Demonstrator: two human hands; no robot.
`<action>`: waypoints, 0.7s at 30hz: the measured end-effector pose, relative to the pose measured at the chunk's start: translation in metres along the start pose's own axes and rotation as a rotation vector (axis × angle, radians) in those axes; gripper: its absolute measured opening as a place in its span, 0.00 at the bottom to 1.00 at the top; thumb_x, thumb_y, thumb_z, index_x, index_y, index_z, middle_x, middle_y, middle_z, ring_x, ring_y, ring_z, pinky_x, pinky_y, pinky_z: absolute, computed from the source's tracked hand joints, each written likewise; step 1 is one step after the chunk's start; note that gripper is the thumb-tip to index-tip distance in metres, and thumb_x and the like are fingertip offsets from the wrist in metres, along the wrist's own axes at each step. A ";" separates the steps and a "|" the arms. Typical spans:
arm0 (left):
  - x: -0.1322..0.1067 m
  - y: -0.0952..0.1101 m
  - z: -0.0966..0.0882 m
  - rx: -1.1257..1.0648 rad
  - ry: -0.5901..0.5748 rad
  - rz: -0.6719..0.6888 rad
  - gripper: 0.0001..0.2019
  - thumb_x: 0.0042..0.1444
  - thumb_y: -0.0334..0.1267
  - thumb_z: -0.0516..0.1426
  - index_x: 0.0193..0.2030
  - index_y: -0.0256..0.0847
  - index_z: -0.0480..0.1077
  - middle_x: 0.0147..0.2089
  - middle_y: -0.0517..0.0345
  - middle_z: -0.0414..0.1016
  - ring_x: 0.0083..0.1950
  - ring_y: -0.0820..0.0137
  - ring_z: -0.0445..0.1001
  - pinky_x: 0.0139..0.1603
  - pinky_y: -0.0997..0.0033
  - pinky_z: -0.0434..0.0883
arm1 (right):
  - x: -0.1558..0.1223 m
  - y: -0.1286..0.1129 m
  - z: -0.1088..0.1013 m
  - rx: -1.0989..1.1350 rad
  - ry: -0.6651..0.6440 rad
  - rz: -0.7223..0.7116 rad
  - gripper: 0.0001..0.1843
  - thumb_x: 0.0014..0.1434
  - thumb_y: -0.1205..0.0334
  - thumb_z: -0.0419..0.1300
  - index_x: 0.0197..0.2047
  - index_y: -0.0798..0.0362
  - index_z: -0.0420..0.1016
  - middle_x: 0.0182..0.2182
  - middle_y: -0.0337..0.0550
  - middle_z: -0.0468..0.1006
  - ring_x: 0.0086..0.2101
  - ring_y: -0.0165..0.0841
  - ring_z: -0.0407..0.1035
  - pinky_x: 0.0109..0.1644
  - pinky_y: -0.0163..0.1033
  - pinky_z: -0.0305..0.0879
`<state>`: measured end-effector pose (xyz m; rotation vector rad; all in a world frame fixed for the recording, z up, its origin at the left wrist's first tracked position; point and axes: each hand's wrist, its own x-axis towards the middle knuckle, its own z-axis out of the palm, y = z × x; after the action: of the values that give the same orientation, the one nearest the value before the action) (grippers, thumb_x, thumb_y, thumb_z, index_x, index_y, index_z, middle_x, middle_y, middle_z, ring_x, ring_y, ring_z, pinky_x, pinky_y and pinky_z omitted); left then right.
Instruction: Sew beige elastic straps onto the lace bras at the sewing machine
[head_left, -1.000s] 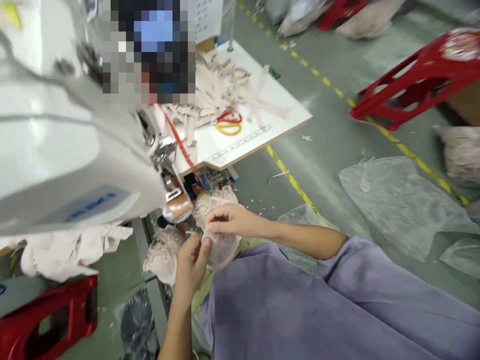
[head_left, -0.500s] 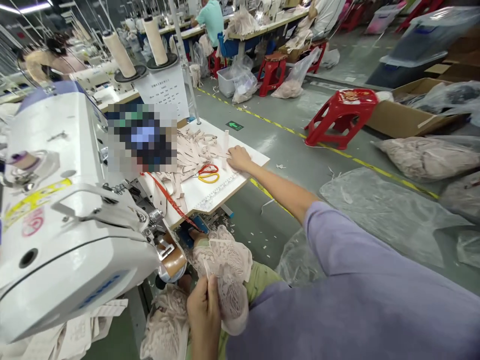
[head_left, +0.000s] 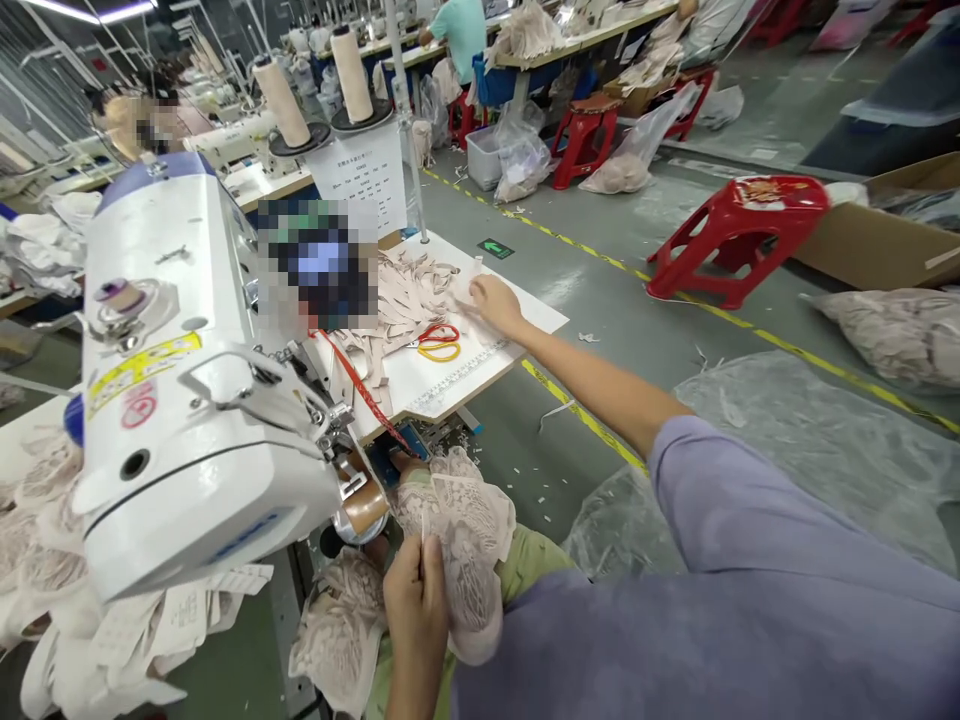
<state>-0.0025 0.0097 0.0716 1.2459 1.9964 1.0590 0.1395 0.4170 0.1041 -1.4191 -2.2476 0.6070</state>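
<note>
My left hand (head_left: 416, 585) is closed, thumb against fingers, on the edge of a beige lace bra (head_left: 469, 525) draped over my lap. A narrow pale strip sticks up from that grip. My right hand (head_left: 495, 303) is stretched out over the far right of the white table, fingers drawn together beside a small pale upright piece (head_left: 478, 265). What they pinch is too small and blurred to name. Left of it lies a heap of beige fabric strips (head_left: 409, 300), with red-and-yellow-handled scissors (head_left: 439, 342) in front of them.
A white sewing machine (head_left: 195, 400) fills the left side, with more lace pieces (head_left: 341, 625) below it. Thread cones (head_left: 351, 75) stand behind. A ruler scale (head_left: 457, 375) runs along the table's front edge. A red stool (head_left: 742, 240) and plastic sheeting (head_left: 817, 440) are on the floor.
The whole view has shifted, so things sit farther right. My right hand has risen slightly and its fingers have drawn together. My left hand keeps its hold on the bra.
</note>
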 end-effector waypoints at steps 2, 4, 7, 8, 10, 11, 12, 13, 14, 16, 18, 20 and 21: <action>-0.002 0.002 -0.001 -0.032 0.072 -0.010 0.13 0.67 0.47 0.51 0.49 0.43 0.70 0.31 0.58 0.71 0.30 0.67 0.69 0.30 0.69 0.65 | -0.023 -0.020 0.000 0.270 -0.076 0.009 0.28 0.73 0.49 0.29 0.38 0.53 0.64 0.28 0.39 0.66 0.27 0.27 0.55 0.33 0.34 0.56; -0.004 0.004 -0.004 -0.057 0.132 0.002 0.16 0.67 0.44 0.52 0.57 0.43 0.67 0.31 0.58 0.72 0.29 0.67 0.69 0.31 0.69 0.66 | -0.061 -0.045 0.009 0.543 -0.223 0.005 0.30 0.70 0.41 0.25 0.31 0.49 0.56 0.22 0.31 0.51 0.21 0.26 0.42 0.25 0.33 0.47; -0.005 0.009 -0.011 -0.068 0.119 0.087 0.12 0.68 0.40 0.51 0.52 0.43 0.71 0.38 0.53 0.77 0.37 0.66 0.75 0.38 0.67 0.70 | -0.140 -0.087 0.033 0.875 -0.450 -0.005 0.28 0.65 0.30 0.36 0.30 0.46 0.49 0.23 0.28 0.41 0.20 0.26 0.34 0.19 0.32 0.38; -0.005 0.012 -0.014 -0.070 0.093 0.113 0.11 0.67 0.39 0.51 0.51 0.43 0.72 0.43 0.51 0.78 0.42 0.64 0.76 0.43 0.66 0.71 | -0.166 -0.101 0.041 0.961 -0.509 -0.002 0.28 0.64 0.30 0.39 0.31 0.46 0.50 0.23 0.28 0.41 0.20 0.26 0.34 0.18 0.32 0.39; -0.005 0.015 -0.018 -0.076 -0.001 0.134 0.11 0.65 0.40 0.54 0.51 0.42 0.72 0.48 0.49 0.78 0.48 0.62 0.76 0.48 0.64 0.70 | -0.208 -0.126 0.055 1.364 -0.634 0.137 0.23 0.65 0.37 0.50 0.33 0.47 0.54 0.23 0.28 0.43 0.19 0.26 0.34 0.17 0.30 0.39; -0.005 0.016 -0.020 -0.070 -0.057 0.126 0.10 0.64 0.41 0.56 0.49 0.41 0.73 0.45 0.50 0.78 0.46 0.63 0.75 0.46 0.65 0.70 | -0.221 -0.136 0.061 1.559 -0.666 0.240 0.20 0.65 0.42 0.54 0.33 0.48 0.57 0.23 0.28 0.45 0.19 0.25 0.34 0.16 0.29 0.40; -0.006 0.017 -0.020 -0.060 -0.108 0.113 0.09 0.64 0.41 0.57 0.43 0.39 0.74 0.40 0.52 0.77 0.41 0.65 0.74 0.42 0.68 0.68 | -0.230 -0.144 0.065 1.739 -0.682 0.348 0.17 0.65 0.47 0.58 0.34 0.49 0.59 0.22 0.28 0.46 0.19 0.25 0.35 0.16 0.28 0.41; -0.006 0.017 -0.021 -0.055 -0.152 0.096 0.10 0.64 0.42 0.56 0.37 0.39 0.73 0.34 0.56 0.75 0.35 0.68 0.72 0.37 0.70 0.66 | -0.235 -0.149 0.068 1.868 -0.685 0.436 0.15 0.64 0.51 0.60 0.34 0.50 0.61 0.23 0.28 0.49 0.19 0.24 0.37 0.17 0.27 0.44; -0.007 0.018 -0.021 -0.056 -0.176 0.071 0.14 0.65 0.42 0.55 0.30 0.38 0.71 0.28 0.59 0.70 0.30 0.71 0.68 0.32 0.71 0.62 | -0.236 -0.151 0.070 1.924 -0.688 0.482 0.14 0.64 0.53 0.62 0.34 0.51 0.63 0.23 0.29 0.52 0.19 0.22 0.41 0.19 0.26 0.49; -0.007 0.019 -0.021 -0.090 -0.178 0.019 0.19 0.67 0.42 0.52 0.25 0.38 0.68 0.22 0.63 0.63 0.25 0.75 0.61 0.28 0.73 0.57 | -0.235 -0.146 0.073 1.888 -0.753 0.463 0.13 0.61 0.52 0.65 0.37 0.52 0.69 0.28 0.32 0.63 0.23 0.21 0.55 0.27 0.26 0.61; -0.005 0.024 -0.022 -0.140 -0.167 -0.010 0.19 0.68 0.43 0.51 0.28 0.38 0.71 0.22 0.63 0.65 0.26 0.75 0.62 0.27 0.73 0.58 | -0.233 -0.134 0.073 1.667 -0.902 0.346 0.15 0.58 0.52 0.68 0.42 0.53 0.75 0.35 0.38 0.72 0.30 0.25 0.65 0.34 0.31 0.67; 0.000 0.030 -0.025 -0.150 -0.166 0.035 0.16 0.68 0.42 0.52 0.34 0.38 0.75 0.26 0.61 0.72 0.28 0.73 0.68 0.29 0.74 0.64 | -0.231 -0.122 0.073 1.404 -0.941 0.243 0.16 0.58 0.52 0.68 0.44 0.54 0.78 0.35 0.40 0.75 0.31 0.27 0.67 0.34 0.32 0.65; 0.003 0.031 -0.027 -0.136 -0.159 0.097 0.14 0.68 0.40 0.52 0.37 0.39 0.77 0.30 0.59 0.76 0.31 0.73 0.72 0.32 0.74 0.67 | -0.228 -0.117 0.073 1.322 -0.887 0.222 0.16 0.58 0.52 0.68 0.44 0.54 0.79 0.33 0.39 0.75 0.30 0.26 0.66 0.32 0.32 0.64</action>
<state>-0.0104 0.0119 0.1125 1.3221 1.7317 1.0866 0.1036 0.1535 0.0844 -0.6637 -1.3640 2.5143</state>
